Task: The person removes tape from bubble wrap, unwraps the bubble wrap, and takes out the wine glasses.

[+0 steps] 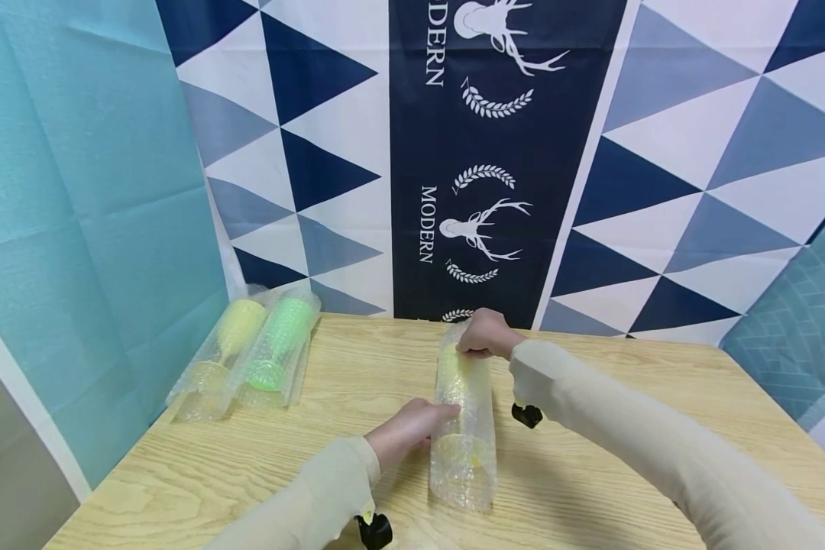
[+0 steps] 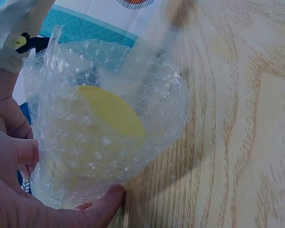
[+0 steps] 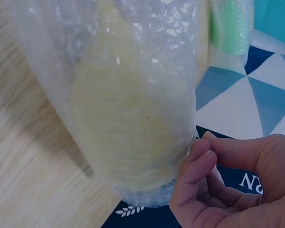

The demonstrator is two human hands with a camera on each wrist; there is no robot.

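A pale yellow goblet (image 3: 128, 109) lies inside a roll of clear bubble wrap (image 1: 462, 489), its length running away from me over the table. Through the near open end, the goblet's flat round base (image 2: 114, 111) shows in the left wrist view. My left hand (image 1: 412, 429) grips the wrapped goblet from the left side, around its middle, thumb on top. At the far end, my right hand (image 1: 484, 334) pinches the edge of the bubble wrap between thumb and curled fingers, beside the goblet's bowl.
On the wooden table (image 1: 364, 367), at the back left, lie two more bubble-wrapped goblets, one yellow (image 1: 241, 325) and one green (image 1: 289, 325). A patterned cloth (image 1: 337, 153) hangs along the back edge, and a teal cloth (image 1: 96, 191) hangs at the left.
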